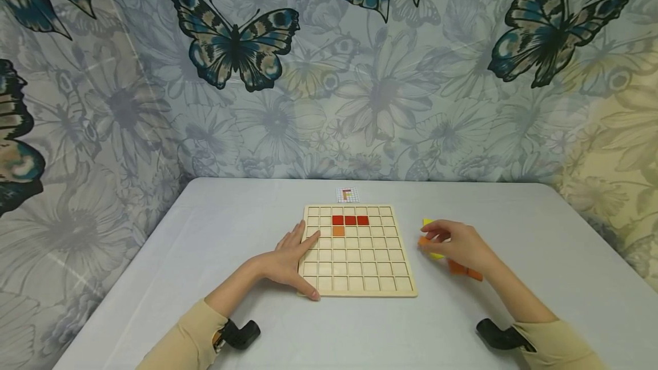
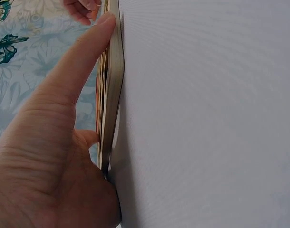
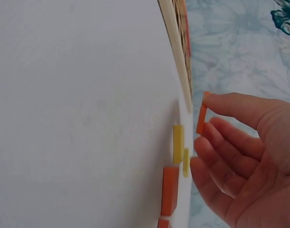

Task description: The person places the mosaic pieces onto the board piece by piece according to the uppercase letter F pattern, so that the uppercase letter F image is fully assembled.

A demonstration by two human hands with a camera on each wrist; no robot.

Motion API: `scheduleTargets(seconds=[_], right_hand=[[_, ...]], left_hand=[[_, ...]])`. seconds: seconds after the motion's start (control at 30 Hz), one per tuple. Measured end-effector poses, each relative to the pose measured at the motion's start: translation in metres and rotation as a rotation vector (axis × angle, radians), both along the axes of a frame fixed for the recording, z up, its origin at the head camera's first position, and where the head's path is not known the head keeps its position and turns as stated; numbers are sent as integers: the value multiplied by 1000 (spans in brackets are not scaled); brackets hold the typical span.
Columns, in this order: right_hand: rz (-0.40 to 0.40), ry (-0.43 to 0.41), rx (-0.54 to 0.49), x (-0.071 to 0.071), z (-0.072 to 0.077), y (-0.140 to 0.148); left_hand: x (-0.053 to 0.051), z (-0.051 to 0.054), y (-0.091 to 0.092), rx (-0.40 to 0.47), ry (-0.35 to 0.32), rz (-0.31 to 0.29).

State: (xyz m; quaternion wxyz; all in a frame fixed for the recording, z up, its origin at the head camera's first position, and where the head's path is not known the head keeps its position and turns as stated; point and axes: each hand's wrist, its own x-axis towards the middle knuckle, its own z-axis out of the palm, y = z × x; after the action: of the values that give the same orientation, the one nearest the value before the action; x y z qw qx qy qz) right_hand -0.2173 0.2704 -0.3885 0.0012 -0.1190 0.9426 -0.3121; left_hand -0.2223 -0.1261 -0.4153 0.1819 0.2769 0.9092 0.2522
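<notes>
A wooden grid board lies on the table, with three red square tiles in a row and one orange tile below the leftmost red one. My left hand rests on the board's left edge, thumb at the near corner and fingers spread along the side. To the right of the board, my right hand pinches an orange square tile between thumb and fingers, above the table. Beneath that hand lie yellow tiles and orange tiles, partly hidden by it in the head view.
A small printed pattern card lies behind the board's far edge. The white table reaches back to a curtain with butterflies and flowers. Black wrist cameras sit at both cuffs.
</notes>
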Motion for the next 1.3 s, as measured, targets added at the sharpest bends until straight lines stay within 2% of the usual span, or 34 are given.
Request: scheduleTargets(seconds=[0.27, 1.03, 1.3], right_hand=[[24, -37, -56, -3, -3, -17], [134, -25, -126, -12, -5, -62], [132, -49, -147, -17, -7, -77]], left_hand=[[-1, -1, 0, -6, -1, -1], [0, 1, 1, -2, 4, -9], [-1, 0, 0, 3, 2, -2]])
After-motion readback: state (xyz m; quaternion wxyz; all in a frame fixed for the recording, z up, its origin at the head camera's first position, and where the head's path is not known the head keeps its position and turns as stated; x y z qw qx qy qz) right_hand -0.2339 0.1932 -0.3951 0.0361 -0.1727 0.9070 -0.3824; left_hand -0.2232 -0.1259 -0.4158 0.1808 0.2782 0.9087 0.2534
